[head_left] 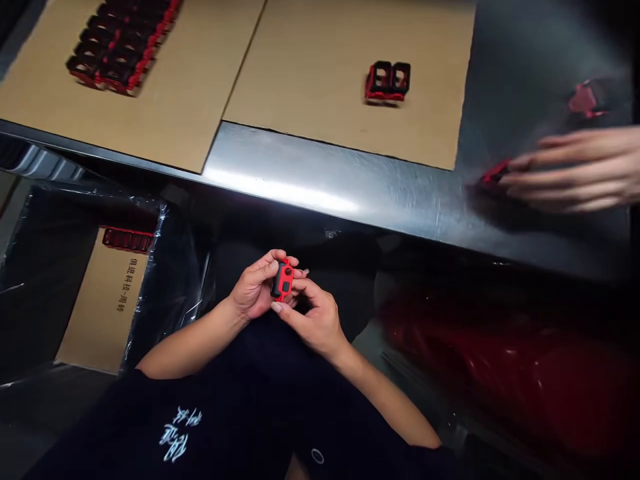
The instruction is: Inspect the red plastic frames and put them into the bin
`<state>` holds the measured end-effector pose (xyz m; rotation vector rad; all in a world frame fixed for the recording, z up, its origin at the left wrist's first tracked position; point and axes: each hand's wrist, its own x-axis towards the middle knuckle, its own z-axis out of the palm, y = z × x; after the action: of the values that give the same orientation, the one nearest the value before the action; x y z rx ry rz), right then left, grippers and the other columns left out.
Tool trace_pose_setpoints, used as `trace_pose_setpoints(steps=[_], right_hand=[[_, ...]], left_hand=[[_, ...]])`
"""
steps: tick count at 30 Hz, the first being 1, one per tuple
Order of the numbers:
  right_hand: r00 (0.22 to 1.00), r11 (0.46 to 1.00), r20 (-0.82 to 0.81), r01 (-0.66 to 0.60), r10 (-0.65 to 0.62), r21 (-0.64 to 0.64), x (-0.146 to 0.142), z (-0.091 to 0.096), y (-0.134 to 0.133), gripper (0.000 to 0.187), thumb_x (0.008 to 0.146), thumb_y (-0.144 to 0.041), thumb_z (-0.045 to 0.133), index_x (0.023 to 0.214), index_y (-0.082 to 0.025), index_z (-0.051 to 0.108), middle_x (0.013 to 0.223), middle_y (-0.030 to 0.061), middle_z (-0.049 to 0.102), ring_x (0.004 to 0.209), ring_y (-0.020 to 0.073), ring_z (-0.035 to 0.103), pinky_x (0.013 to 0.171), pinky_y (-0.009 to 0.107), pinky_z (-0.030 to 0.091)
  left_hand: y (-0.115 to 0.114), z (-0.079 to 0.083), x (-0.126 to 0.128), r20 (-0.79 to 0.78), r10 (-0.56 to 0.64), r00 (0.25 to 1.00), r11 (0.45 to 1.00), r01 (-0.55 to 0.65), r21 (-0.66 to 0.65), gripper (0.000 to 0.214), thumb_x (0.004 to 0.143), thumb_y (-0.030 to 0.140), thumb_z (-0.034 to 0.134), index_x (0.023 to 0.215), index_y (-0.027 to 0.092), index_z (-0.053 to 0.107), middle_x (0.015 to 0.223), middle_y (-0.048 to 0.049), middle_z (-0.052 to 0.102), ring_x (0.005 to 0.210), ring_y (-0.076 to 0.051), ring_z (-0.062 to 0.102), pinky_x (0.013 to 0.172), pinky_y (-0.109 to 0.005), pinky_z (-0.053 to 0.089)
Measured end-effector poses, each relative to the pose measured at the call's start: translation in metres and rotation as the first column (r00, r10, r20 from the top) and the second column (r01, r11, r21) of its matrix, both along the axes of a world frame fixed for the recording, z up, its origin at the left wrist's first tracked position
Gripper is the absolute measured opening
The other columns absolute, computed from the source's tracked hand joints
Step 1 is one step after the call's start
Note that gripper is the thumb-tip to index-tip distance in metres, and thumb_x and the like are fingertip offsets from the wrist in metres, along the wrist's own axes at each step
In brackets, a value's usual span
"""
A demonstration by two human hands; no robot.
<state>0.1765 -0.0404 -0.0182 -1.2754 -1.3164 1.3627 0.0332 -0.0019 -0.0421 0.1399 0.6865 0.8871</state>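
Note:
A small red-and-black plastic housing (285,281) is held up in front of my chest, below the table edge. Its red face shows a round hole and a dark square patch. My left hand (259,283) is closed on its black side, thumb and fingers at the upper end. From the other side, my right hand (316,312) grips it, thumb at the lower end and fingers behind. On the cardboard above stand two similar red-and-black housings (389,81) side by side. Several more form a block of rows (120,50) at the upper left.
A co-worker's hand (575,170), blurred, reaches over the metal table (310,180) at right, touching a red part (496,172). Another red part (586,99) lies beyond. Lower left, a plastic-lined box (165,267) holds cardboard (100,313) and a row of housings (127,240). Red bags (500,360) sit lower right.

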Motion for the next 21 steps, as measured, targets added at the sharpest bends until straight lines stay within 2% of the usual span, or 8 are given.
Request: trace_pose_setpoints(steps=[5, 10, 16, 21], right_hand=[[1.000, 1.000, -0.025, 0.018, -0.017, 0.024, 0.013, 0.000, -0.008, 0.018, 0.082, -0.025, 0.076, 0.098, -0.024, 0.069, 0.070, -0.0027, 0.069, 0.060, 0.0148, 0.065, 0.063, 0.029, 0.058], [0.999, 0.997, 0.045, 0.009, -0.013, 0.080, 0.017, -0.006, -0.008, 0.018, 0.080, -0.024, 0.073, 0.097, -0.024, 0.068, 0.075, -0.0008, 0.072, 0.062, 0.0165, 0.067, 0.064, 0.031, 0.059], [0.996, 0.992, 0.083, -0.034, 0.023, 0.124, 0.018, -0.010, -0.009, 0.020, 0.080, -0.025, 0.073, 0.099, -0.024, 0.069, 0.078, 0.0004, 0.074, 0.063, 0.0166, 0.068, 0.063, 0.030, 0.060], [0.993, 0.979, 0.110, -0.061, 0.040, 0.196, 0.018, -0.009, -0.010, 0.019, 0.080, -0.021, 0.069, 0.099, -0.025, 0.069, 0.079, 0.0005, 0.075, 0.065, 0.0177, 0.070, 0.064, 0.031, 0.060]], left_hand=[[-0.003, 0.009, 0.002, -0.076, -0.063, 0.995, 0.996, 0.067, 0.052, 0.029, 0.080, 0.031, 0.082, 0.102, 0.022, 0.067, 0.117, -0.0054, 0.074, 0.105, -0.023, 0.074, 0.088, -0.038, 0.061], [-0.010, 0.017, -0.008, -0.247, -0.105, 0.963, 0.966, 0.158, 0.206, 0.034, 0.079, 0.030, 0.084, 0.109, 0.024, 0.068, 0.126, -0.0076, 0.073, 0.110, -0.025, 0.072, 0.092, -0.039, 0.060], [-0.018, 0.018, -0.026, -0.362, -0.134, 0.923, 0.899, 0.267, 0.347, 0.045, 0.082, 0.027, 0.080, 0.124, 0.029, 0.064, 0.134, -0.0089, 0.069, 0.114, -0.026, 0.071, 0.099, -0.042, 0.058], [-0.023, 0.019, -0.035, -0.503, -0.153, 0.851, 0.799, 0.406, 0.443, 0.066, 0.076, 0.017, 0.084, 0.135, 0.034, 0.057, 0.145, -0.0090, 0.061, 0.122, -0.026, 0.067, 0.101, -0.038, 0.055]])
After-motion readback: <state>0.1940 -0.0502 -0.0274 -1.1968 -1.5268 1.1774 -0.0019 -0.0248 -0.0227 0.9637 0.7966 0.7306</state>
